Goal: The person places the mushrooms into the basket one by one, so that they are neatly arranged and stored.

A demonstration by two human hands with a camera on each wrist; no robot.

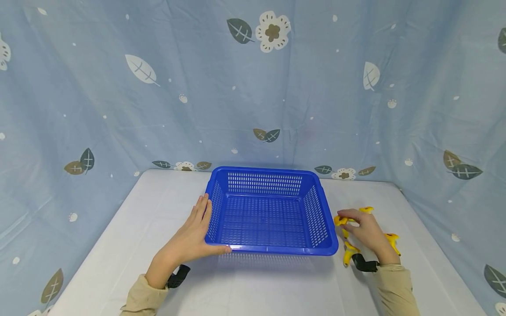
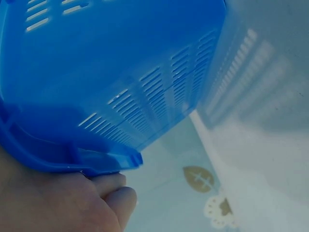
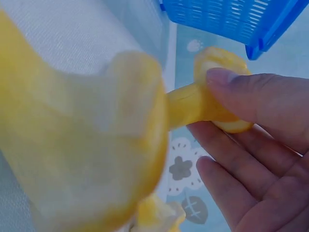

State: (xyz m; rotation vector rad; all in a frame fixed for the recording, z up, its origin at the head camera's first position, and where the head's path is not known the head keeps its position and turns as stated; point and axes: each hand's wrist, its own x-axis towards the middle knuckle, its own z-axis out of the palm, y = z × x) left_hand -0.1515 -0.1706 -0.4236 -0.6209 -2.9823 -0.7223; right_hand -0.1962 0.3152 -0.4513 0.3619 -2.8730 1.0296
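A blue slotted plastic basket (image 1: 272,251) stands empty in the middle of the white table. My left hand (image 1: 189,241) lies flat against its left front corner, fingers straight along the side wall and thumb along the front rim; the left wrist view shows the basket (image 2: 96,72) right above that hand (image 2: 63,203). To the basket's right lie several yellow banana-shaped toys (image 1: 348,253). My right hand (image 1: 365,230) rests on them and pinches one yellow toy (image 3: 212,101) between thumb and fingers (image 3: 260,145). Another yellow toy (image 3: 82,145) fills the near view, blurred.
The white table (image 1: 130,228) is enclosed on three sides by a pale blue curtain (image 1: 316,87) printed with leaves and flowers. Bare tabletop lies left of and in front of the basket. A yellow toy (image 1: 393,240) lies near the right edge.
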